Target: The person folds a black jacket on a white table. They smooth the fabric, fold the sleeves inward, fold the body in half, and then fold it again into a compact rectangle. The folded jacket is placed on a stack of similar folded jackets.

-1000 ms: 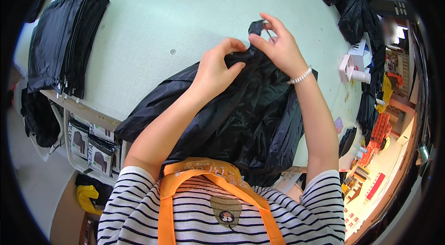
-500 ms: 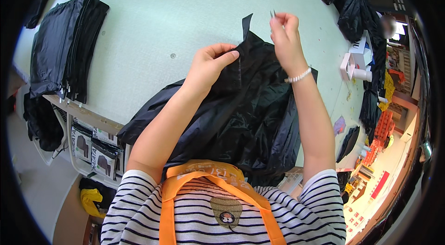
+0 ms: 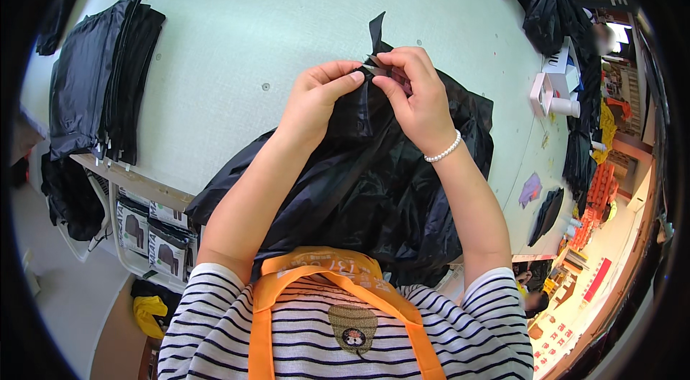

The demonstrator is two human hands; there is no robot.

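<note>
Black fabric is lying glossy and creased, its narrow strip pointing far, left hand pinching its edge, right hand clamping pointed metal snips between fingers.

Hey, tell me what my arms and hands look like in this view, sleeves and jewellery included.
Your short white sleeves have thin dark stripes, leaving the forearms bare. Neither the left hand nor the right hand wears a glove. A bracelet of small, round white beads circles the right wrist; nothing is worn on the left.
</note>
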